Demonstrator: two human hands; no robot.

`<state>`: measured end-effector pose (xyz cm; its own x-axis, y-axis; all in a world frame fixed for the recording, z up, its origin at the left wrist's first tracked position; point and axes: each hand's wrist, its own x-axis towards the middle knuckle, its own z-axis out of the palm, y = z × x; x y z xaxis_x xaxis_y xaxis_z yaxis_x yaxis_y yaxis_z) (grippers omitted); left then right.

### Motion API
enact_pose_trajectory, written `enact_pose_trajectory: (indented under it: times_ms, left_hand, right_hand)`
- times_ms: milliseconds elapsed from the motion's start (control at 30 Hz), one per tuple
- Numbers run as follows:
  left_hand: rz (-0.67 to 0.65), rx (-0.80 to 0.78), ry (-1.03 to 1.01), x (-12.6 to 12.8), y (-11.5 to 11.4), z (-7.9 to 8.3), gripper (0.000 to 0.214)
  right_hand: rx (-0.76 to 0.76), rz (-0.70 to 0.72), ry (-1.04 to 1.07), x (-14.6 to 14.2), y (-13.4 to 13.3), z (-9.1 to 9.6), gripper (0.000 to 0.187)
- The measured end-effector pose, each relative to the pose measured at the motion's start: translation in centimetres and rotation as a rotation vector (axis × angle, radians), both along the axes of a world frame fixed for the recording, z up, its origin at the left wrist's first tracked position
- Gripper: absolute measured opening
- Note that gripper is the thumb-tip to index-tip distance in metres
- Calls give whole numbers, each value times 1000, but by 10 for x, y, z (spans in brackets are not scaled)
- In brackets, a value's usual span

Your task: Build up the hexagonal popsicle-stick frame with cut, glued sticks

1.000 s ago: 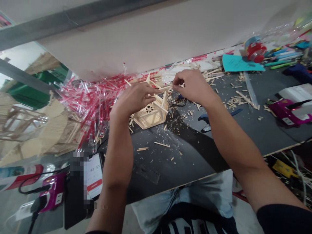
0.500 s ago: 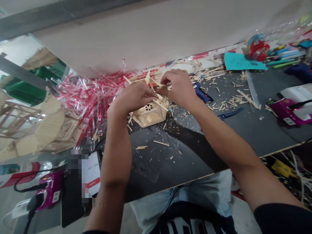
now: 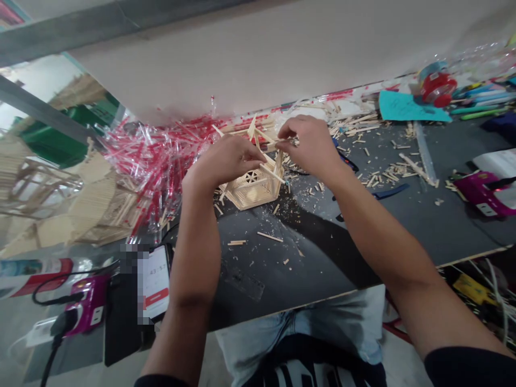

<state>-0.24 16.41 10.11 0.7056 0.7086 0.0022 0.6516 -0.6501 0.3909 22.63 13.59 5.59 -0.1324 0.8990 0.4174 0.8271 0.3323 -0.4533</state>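
A small six-sided model (image 3: 253,200) built of thin wooden sticks stands on the dark table, with lattice walls and roof sticks leaning up to a pointed top. My left hand (image 3: 231,160) reaches over its left side, fingers bent and closed on one of its roof sticks. At the upper right of the model, my right hand (image 3: 309,141) pinches a thin wooden stick at the frame between thumb and fingers. The fingertips partly cover the spot where the sticks meet. Behind my right wrist a blue glue gun (image 3: 347,161) lies partly hidden.
Red-and-clear plastic wrappers (image 3: 161,161) pile up at the back left. Larger stick models (image 3: 91,204) stand further left, near a phone (image 3: 156,282) and a magenta power adapter (image 3: 86,306). Stick offcuts, blue-handled pliers (image 3: 389,192) and a turquoise paper (image 3: 411,107) lie to the right.
The whole view has shifted slightly, so things sit a little further right. Both hands stay at the model's roof, with only small finger movement.
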Motion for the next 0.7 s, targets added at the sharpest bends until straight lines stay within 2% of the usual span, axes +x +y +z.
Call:
enact_pose_trajectory:
  times_ms: [133,300,400,533,633,700]
  left_hand:
    - [47,10,-85,-11,-6,9,27]
    - [279,129,-182,-42,-27,34,33]
    - [393,171,-172,-62,-34,42,33]
    - [447,72,-98,-80,-30,40,33]
    - [440,-17,-24,-88,-21,34,39]
    - [410,-21,11,-93,-15,30,39]
  right_hand:
    - [-38,-23,17,18,-1,5,15]
    - [3,-81,82,40,-3,12,5]
    - [2,-137,97,49,-4,16,6]
    - [-49,-168,74,53,-4,19,9]
    - [-37,-184,91,52,-5,19,11]
    - [-41,-187,122,50,-4,19,10]
